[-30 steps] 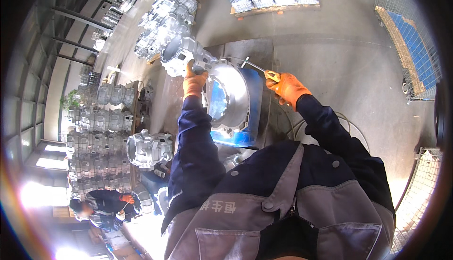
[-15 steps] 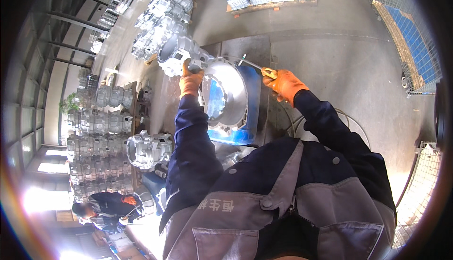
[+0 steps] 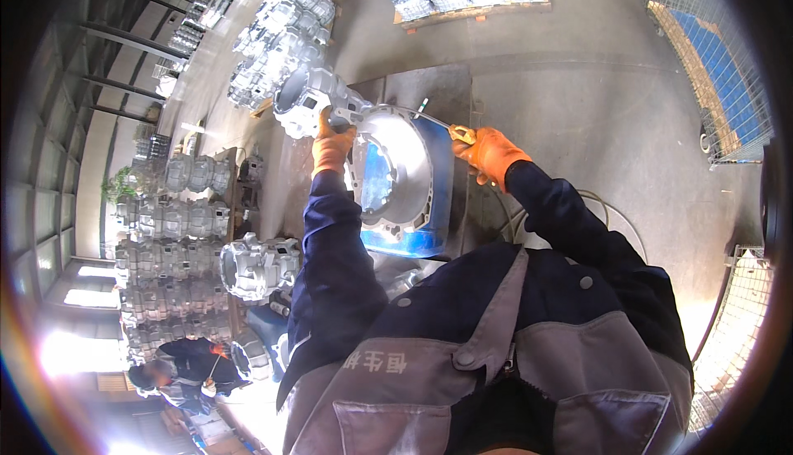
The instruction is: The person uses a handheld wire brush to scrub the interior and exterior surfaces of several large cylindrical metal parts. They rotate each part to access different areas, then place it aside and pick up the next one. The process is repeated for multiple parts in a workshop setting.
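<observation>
Ring-shaped metal casting [image 3: 419,166] sits at the centre of the work, lying on a blue stand [image 3: 439,178], its round opening facing the person. At its far edge runs the thin metal rod [image 3: 435,119] of a hand tool; whether the tip touches the metal cannot be told. Right of the ring, the gloved right hand [image 3: 491,156] is closed around the tool's yellow handle [image 3: 463,133]. Left of the ring, the gloved left hand [image 3: 332,149] rests against metal, fingers partly hidden, so its grip cannot be told. Judging from this pose, the step in hand is rod work at the ring's far edge; carrying on there would call for a steady left hand and a controlled right wrist.

Beyond the ring's upper left stands another housing [image 3: 310,95]; below it to the left, a single casting [image 3: 258,269]. Rows of castings [image 3: 173,217] lie farther left, a co-worker [image 3: 186,372] lower left, a hose [image 3: 613,215] lower right, and a wire cage [image 3: 739,100] far right.
</observation>
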`<state>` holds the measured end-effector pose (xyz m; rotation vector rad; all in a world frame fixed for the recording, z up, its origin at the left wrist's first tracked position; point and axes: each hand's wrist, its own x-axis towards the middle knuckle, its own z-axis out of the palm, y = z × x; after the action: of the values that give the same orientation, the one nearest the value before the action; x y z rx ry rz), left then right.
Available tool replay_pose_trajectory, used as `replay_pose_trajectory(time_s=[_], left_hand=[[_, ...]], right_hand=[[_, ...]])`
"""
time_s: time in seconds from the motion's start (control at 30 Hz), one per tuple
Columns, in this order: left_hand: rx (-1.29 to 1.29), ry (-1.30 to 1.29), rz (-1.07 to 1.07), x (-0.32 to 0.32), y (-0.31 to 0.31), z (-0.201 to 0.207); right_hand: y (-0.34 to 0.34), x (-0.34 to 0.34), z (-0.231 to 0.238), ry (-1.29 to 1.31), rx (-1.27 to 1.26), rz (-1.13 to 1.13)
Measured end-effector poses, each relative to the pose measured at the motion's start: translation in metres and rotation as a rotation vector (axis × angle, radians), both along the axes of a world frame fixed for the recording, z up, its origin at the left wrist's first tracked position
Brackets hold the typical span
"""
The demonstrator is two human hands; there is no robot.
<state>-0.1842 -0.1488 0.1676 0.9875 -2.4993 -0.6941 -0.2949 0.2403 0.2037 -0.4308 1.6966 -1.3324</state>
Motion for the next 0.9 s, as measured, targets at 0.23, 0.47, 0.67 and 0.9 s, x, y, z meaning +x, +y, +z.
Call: replay_pose_trajectory(time_s=[0.23, 0.47, 0.67, 0.9], left_hand=[[0.020, -0.032, -0.037, -0.002, 0.008, 0.008], [-0.008, -0.079, -0.038, -0.012, 0.016, 0.005], [0.017, -0.060, -0.066, -0.017, 0.002, -0.006], [0.045, -0.020, -0.103, -0.011, 0.003, -0.002]], right_hand=[[-0.007, -0.004, -0.015, 0.060, 0.108, -0.048], [-0.002, -0.003, -0.042, 0.029, -0.017, -0.104], [0.010, 0.002, -0.023, -0.018, 0.065, -0.109], [0.003, 0.003, -0.032, 0.109, 0.053, -0.045]])
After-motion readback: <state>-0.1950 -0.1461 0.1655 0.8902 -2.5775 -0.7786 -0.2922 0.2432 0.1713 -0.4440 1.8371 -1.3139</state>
